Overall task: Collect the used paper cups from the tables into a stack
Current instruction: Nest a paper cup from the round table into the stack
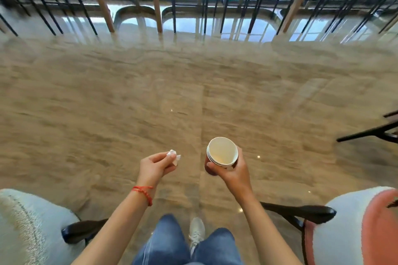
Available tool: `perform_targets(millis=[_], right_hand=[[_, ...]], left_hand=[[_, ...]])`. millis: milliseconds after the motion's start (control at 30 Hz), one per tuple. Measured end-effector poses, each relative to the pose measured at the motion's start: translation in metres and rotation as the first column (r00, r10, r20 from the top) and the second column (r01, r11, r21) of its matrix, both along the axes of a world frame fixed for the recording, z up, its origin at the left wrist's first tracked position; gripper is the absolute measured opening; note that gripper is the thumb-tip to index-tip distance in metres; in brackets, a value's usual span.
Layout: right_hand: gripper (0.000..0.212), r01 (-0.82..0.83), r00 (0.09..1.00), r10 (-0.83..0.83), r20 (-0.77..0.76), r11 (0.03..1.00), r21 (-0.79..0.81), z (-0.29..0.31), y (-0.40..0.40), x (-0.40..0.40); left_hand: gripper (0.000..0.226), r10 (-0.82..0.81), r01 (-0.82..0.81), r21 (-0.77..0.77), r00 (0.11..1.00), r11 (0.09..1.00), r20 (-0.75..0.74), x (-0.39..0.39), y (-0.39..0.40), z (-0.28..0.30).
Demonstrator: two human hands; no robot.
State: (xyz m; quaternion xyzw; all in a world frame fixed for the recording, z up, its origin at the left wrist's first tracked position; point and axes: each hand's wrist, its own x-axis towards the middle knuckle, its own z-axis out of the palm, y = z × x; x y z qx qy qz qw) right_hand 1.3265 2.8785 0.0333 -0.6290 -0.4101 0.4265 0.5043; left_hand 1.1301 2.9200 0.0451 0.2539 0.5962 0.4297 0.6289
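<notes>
A stack of nested paper cups [222, 152], cream inside and brown outside, is tilted with its mouth toward me. My right hand [233, 171] grips the stack round its side, above the floor. My left hand [155, 166] pinches a crumpled white tissue [173, 155] between thumb and fingertips, level with the cups and to their left. A red string bracelet [143, 192] is on my left wrist. No table with cups shows in this view.
Glossy beige marble floor [193, 84] stretches ahead. A pale upholstered chair [28, 226] stands at lower left, a white and pink chair [366, 226] at lower right. Tables and chair legs [155, 2] line the far side. Dark chair legs [374, 131] jut in at right.
</notes>
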Motion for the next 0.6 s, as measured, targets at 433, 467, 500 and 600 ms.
perform_targets(millis=[433, 467, 500, 600], right_hand=[[0.066, -0.108, 0.994, 0.108, 0.012, 0.994, 0.008, 0.000, 0.230, -0.008], [0.065, -0.120, 0.993, 0.120, 0.010, 0.993, 0.005, -0.001, 0.248, -0.013], [0.065, -0.132, 0.991, 0.132, 0.009, 0.991, 0.005, 0.001, 0.266, -0.018], [0.065, -0.154, 0.988, 0.154, -0.011, 0.988, 0.021, 0.005, 0.313, -0.030]], left_hand=[[0.002, 0.129, -0.131, 0.028, 0.991, 0.991, 0.044, -0.015, 0.201, -0.014], [0.002, 0.144, -0.145, 0.026, 0.988, 0.989, 0.047, -0.019, 0.217, -0.016], [0.002, 0.159, -0.160, 0.025, 0.986, 0.987, 0.053, -0.024, 0.232, -0.016], [0.002, 0.183, -0.185, 0.025, 0.981, 0.983, 0.058, -0.037, 0.273, -0.016]])
